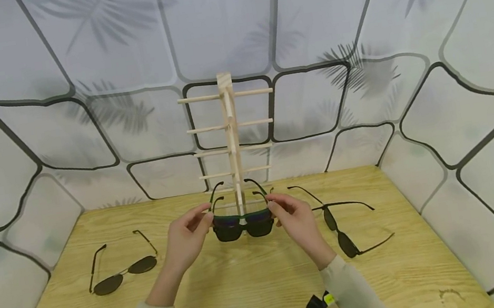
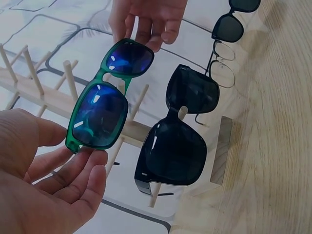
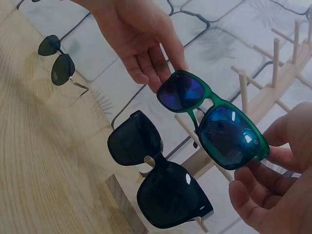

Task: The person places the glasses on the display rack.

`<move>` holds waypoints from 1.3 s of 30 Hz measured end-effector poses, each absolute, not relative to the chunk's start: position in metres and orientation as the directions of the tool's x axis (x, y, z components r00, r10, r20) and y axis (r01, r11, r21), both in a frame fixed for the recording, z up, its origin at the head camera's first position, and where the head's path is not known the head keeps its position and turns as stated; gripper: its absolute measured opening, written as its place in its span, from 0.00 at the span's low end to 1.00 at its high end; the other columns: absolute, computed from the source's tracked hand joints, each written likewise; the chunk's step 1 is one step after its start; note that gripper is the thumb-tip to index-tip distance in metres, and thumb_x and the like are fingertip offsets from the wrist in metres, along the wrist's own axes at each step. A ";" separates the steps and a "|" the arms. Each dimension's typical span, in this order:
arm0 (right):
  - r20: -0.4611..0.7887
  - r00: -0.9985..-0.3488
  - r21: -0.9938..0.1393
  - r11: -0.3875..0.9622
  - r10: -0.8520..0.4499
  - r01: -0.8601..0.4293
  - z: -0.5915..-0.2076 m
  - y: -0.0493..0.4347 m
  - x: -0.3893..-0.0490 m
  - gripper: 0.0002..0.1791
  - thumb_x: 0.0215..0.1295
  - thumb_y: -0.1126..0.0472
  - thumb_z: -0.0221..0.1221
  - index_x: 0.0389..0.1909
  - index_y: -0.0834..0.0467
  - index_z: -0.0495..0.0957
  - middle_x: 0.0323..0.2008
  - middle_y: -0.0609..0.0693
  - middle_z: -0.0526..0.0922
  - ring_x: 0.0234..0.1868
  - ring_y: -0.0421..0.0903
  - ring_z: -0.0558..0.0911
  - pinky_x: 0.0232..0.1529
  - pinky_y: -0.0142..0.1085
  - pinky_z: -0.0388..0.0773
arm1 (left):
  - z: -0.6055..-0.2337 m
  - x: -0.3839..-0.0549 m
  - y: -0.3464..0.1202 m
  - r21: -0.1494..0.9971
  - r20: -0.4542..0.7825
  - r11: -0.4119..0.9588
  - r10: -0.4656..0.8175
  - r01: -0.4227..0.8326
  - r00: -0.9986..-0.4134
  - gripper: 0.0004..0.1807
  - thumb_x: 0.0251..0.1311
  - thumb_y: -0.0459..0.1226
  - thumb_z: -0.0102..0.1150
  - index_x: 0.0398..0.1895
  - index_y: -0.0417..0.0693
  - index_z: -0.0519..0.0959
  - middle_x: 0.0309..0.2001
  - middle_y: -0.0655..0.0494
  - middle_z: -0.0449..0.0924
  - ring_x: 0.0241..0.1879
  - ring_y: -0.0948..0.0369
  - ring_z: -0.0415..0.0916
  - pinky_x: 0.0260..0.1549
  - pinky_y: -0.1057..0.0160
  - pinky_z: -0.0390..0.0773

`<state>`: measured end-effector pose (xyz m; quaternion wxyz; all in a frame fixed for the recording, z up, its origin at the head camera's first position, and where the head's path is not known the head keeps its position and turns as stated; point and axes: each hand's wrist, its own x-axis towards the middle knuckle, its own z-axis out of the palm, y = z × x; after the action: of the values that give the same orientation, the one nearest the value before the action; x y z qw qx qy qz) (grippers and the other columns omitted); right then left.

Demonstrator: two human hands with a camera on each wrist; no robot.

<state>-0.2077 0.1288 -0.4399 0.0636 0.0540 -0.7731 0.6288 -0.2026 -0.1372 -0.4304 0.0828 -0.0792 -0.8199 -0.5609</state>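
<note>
Both hands hold green-framed sunglasses [image 2: 100,117] with blue mirrored lenses, one at each end of the frame. My left hand [image 1: 188,240] pinches the left end and my right hand [image 1: 297,217] the right end. The glasses are level in front of a wooden display rack [image 1: 224,82], lenses facing me. A peg shows behind their bridge; whether it bears them I cannot tell. Just below, black sunglasses [image 3: 170,190] sit on the rack's lowest peg, close to the rack's wooden base [image 3: 126,202].
Thin-framed sunglasses [image 1: 109,284] lie open on the wooden table [image 1: 230,295] at left. At right lie black sunglasses [image 1: 348,244] and, behind them, thin-rimmed glasses [image 2: 223,73]. Bare pegs [image 1: 200,98] stick out both sides of the rack above the hands. Patterned cloth [image 1: 217,20] stands behind.
</note>
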 end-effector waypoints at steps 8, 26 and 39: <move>0.166 -0.986 -0.964 0.209 -0.001 -0.162 -0.447 0.129 -0.217 0.16 0.78 0.59 0.61 0.61 0.56 0.85 0.44 0.58 0.87 0.36 0.43 0.82 0.34 0.32 0.82 | -0.434 -0.209 -0.133 0.900 0.217 0.380 0.033 0.213 -0.976 0.19 0.77 0.39 0.60 0.65 0.41 0.82 0.42 0.45 0.90 0.42 0.48 0.87 0.43 0.68 0.81; 0.164 -0.986 -0.964 0.208 -0.016 -0.164 -0.452 0.128 -0.223 0.16 0.79 0.60 0.60 0.61 0.58 0.84 0.46 0.60 0.87 0.42 0.55 0.84 0.33 0.31 0.80 | -0.439 -0.214 -0.134 0.895 0.205 0.400 0.019 0.196 -0.979 0.18 0.77 0.38 0.61 0.65 0.44 0.83 0.43 0.45 0.90 0.44 0.48 0.88 0.46 0.64 0.82; 0.161 -0.987 -0.963 0.219 -0.012 -0.160 -0.452 0.128 -0.224 0.16 0.79 0.59 0.60 0.62 0.58 0.84 0.46 0.59 0.88 0.43 0.57 0.84 0.33 0.30 0.80 | -0.439 -0.215 -0.133 0.895 0.212 0.398 0.024 0.204 -0.977 0.18 0.77 0.38 0.60 0.65 0.43 0.83 0.44 0.44 0.90 0.44 0.48 0.88 0.44 0.65 0.82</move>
<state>-0.2243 0.1280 -0.4522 0.0591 0.0552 -0.7785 0.6224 -0.2153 -0.1333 -0.4386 0.0826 -0.0684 -0.8319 -0.5444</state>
